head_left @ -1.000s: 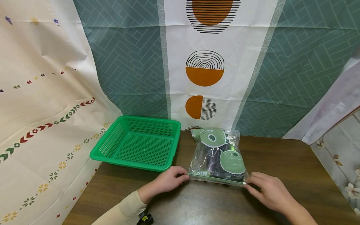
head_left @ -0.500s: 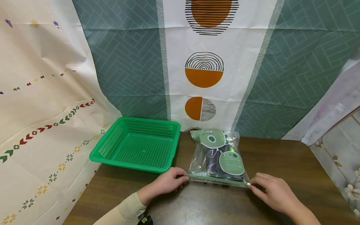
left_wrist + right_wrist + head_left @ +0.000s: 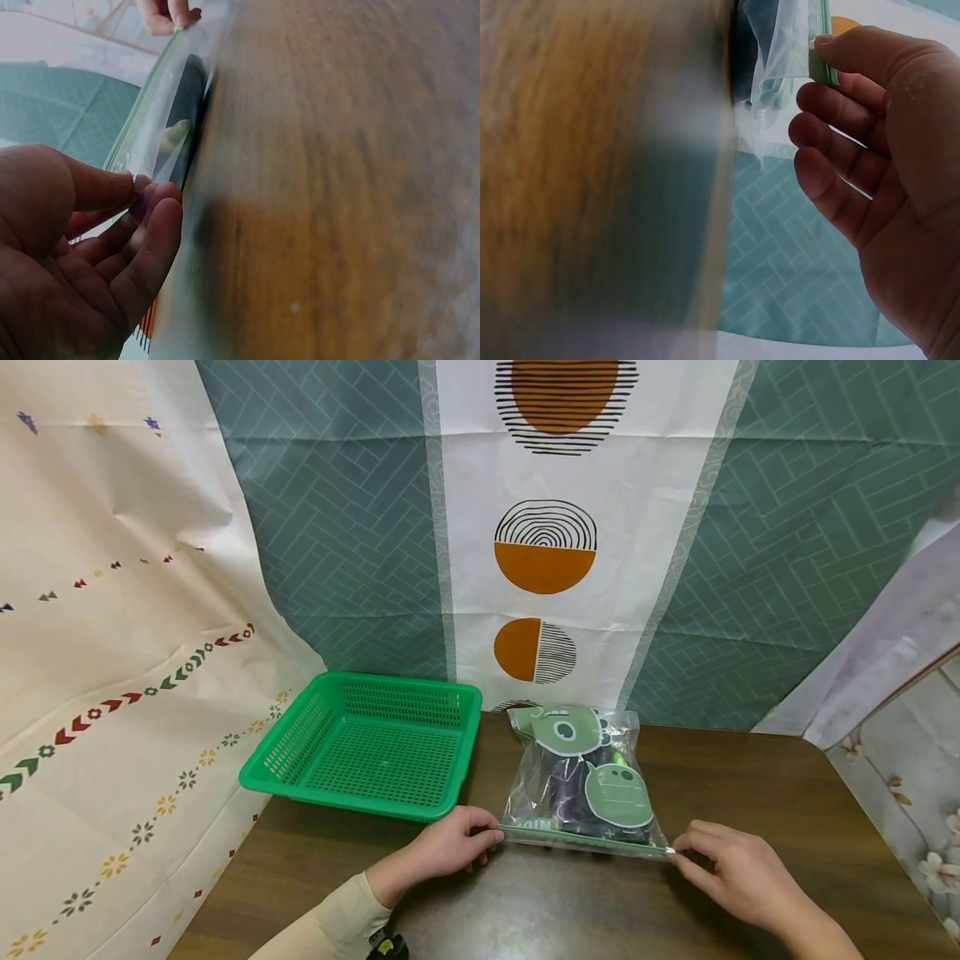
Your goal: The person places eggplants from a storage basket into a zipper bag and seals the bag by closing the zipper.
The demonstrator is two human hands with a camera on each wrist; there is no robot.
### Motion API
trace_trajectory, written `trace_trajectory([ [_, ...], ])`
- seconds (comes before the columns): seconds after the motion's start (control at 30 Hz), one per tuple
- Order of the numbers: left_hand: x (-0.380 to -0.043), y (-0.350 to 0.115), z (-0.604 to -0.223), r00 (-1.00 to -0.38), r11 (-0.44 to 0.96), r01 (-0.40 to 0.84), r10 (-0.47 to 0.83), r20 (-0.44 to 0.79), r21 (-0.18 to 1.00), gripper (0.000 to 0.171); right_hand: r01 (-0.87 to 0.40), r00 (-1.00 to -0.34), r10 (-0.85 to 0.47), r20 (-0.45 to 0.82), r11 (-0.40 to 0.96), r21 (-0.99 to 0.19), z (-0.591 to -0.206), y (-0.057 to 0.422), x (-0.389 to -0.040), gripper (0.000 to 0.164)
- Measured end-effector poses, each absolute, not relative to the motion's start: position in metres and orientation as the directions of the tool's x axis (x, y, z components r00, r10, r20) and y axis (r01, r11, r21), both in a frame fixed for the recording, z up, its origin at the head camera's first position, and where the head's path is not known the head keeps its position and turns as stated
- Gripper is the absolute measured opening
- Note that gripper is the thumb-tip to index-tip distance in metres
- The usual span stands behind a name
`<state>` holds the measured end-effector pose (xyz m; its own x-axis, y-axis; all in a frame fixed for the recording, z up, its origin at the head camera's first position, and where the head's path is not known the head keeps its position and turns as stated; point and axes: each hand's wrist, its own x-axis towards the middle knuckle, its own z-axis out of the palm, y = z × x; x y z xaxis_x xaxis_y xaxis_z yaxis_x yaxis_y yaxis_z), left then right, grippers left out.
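Observation:
A clear zip bag (image 3: 525, 777) with green cartoon prints lies on the table, its green-edged mouth facing me. Inside it are dark purple, glossy things, with a bit of bright green among them; the prints partly cover them. My left hand (image 3: 455, 843) pinches the left end of the bag's mouth between thumb and fingers, as the left wrist view also shows. At the other end, my right hand (image 3: 738, 872) pinches the right corner by a small white slider (image 3: 669, 851). In the right wrist view, thumb and index finger grip the green strip (image 3: 821, 67); the other fingers curl loosely.
A green plastic basket (image 3: 360, 806) with slotted walls stands left of the bag, close to my left hand. The brown wooden table (image 3: 555, 914) reaches back to a patterned curtain (image 3: 345, 527). A cream cloth (image 3: 135, 693) hangs along the left side.
My right hand has slid a little to the right along the bag's mouth, taking the white slider to the right corner. The left hand keeps its hold at the left end.

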<state>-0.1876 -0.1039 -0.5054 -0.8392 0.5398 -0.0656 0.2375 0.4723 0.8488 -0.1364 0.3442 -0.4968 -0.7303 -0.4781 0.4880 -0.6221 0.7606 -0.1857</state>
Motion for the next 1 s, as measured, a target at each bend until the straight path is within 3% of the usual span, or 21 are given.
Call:
trace_trajectory([
  [0.37,-0.1873,-0.1036,-0.5061,-0.837,0.466,0.237,0.543,-0.064,0.853,0.024,-0.626,-0.730,-0.481,0.486,0.756,-0.192,-0.4964,0.3483,-0.1372,0.012],
  [0.67,-0.1877,-0.1020,-0.5077,-0.837,0.504,0.266,0.543,-0.062,0.822,0.020,-0.598,-0.757,-0.465,0.458,0.776,-0.201,-0.4964,0.3457,-0.1358,0.037],
  [1.0,-0.1858,-0.0993,-0.5061,-0.840,0.517,0.346,0.543,0.013,0.783,0.012,-0.617,-0.744,-0.484,0.460,0.762,-0.197,-0.4982,0.3450,-0.1361,0.038],
])
